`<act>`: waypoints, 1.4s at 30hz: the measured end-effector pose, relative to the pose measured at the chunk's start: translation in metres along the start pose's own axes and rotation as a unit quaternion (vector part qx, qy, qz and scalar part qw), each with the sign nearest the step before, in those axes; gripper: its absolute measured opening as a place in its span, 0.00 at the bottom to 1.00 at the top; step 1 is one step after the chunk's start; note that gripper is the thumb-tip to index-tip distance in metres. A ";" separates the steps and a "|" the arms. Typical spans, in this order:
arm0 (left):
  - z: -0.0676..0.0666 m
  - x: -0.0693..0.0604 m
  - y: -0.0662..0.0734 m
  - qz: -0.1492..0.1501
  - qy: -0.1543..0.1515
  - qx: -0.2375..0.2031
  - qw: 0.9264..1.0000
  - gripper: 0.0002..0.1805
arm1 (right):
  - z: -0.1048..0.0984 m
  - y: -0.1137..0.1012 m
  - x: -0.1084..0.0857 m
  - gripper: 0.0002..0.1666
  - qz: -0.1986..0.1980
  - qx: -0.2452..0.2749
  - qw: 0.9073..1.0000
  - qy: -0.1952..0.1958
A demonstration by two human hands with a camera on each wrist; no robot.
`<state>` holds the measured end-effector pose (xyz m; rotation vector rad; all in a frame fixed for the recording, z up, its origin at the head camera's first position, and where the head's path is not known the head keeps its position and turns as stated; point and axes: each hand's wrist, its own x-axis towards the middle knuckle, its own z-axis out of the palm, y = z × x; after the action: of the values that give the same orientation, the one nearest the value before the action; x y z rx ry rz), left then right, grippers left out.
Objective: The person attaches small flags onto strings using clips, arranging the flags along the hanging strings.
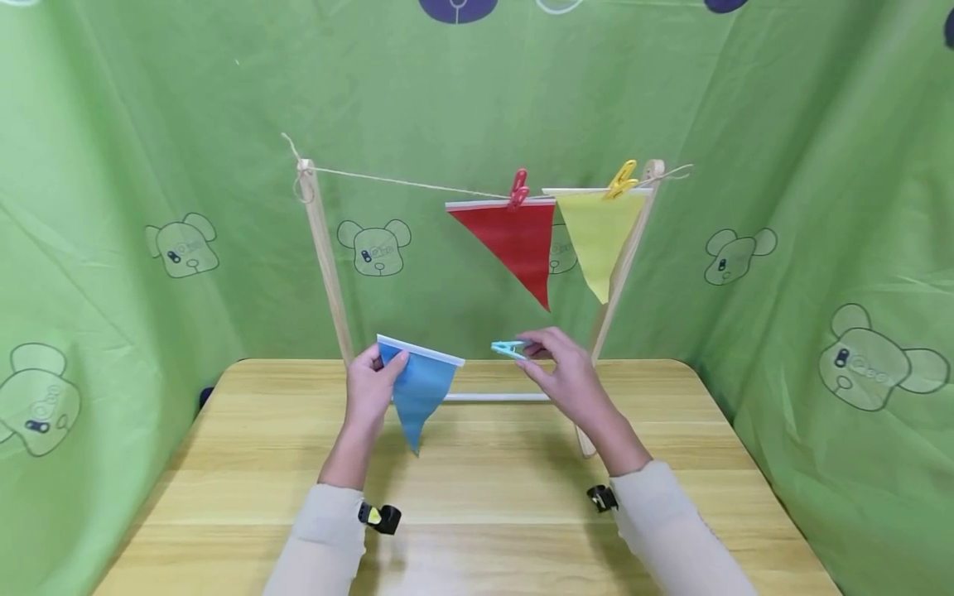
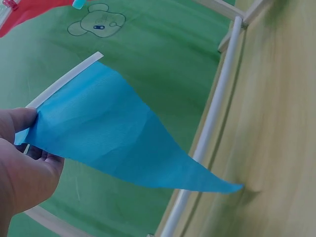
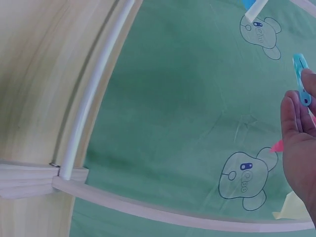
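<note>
My left hand (image 1: pixel 370 386) pinches a blue triangular pennant (image 1: pixel 423 383) by the left end of its white top strip, and the pennant's point hangs down. In the left wrist view the same blue pennant (image 2: pixel 113 128) spreads out from between thumb and fingers. To its right, my right hand (image 1: pixel 568 374) holds a light blue clothespin (image 1: pixel 508 348) between thumb and fingers, apart from the pennant. Above both hands a string (image 1: pixel 395 180) runs between two wooden posts. A red pennant (image 1: pixel 522 248) hangs from it by a red clothespin (image 1: pixel 518 189), beside a yellow pennant (image 1: pixel 599 240) with a yellow clothespin (image 1: pixel 622 179).
The left post (image 1: pixel 325 257) and right post (image 1: pixel 629 257) stand on the wooden table (image 1: pixel 477 513), joined low down by a white rod (image 1: pixel 499 397). A green cloth (image 1: pixel 462 99) with printed bear heads surrounds the table at the back and sides.
</note>
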<state>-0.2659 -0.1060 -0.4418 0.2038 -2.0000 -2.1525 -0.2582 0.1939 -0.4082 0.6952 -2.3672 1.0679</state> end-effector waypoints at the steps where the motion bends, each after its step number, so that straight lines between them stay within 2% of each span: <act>1: 0.000 0.000 0.002 0.003 0.001 -0.001 1.000 0.11 | -0.001 -0.001 0.001 0.22 -0.004 0.002 1.000 0.005; 10: 0.003 0.001 0.020 0.031 0.015 -0.027 0.999 0.13 | -0.005 -0.009 0.012 0.21 -0.028 0.003 0.999 0.028; 21: 0.003 0.005 0.035 0.059 0.010 -0.049 0.997 0.12 | -0.009 -0.018 0.024 0.20 -0.039 -0.024 0.999 0.024; 32: -0.002 0.011 0.050 0.056 0.009 -0.040 0.998 0.15 | -0.021 -0.029 0.038 0.20 -0.074 -0.046 0.996 0.029; 42: -0.002 0.012 0.064 0.070 0.005 -0.054 0.996 0.15 | -0.030 -0.038 0.048 0.19 -0.086 -0.059 0.994 0.024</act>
<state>-0.2743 -0.1149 -0.3781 0.0572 -1.8287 -2.1578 -0.2664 0.1831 -0.3409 0.8028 -2.2621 0.8561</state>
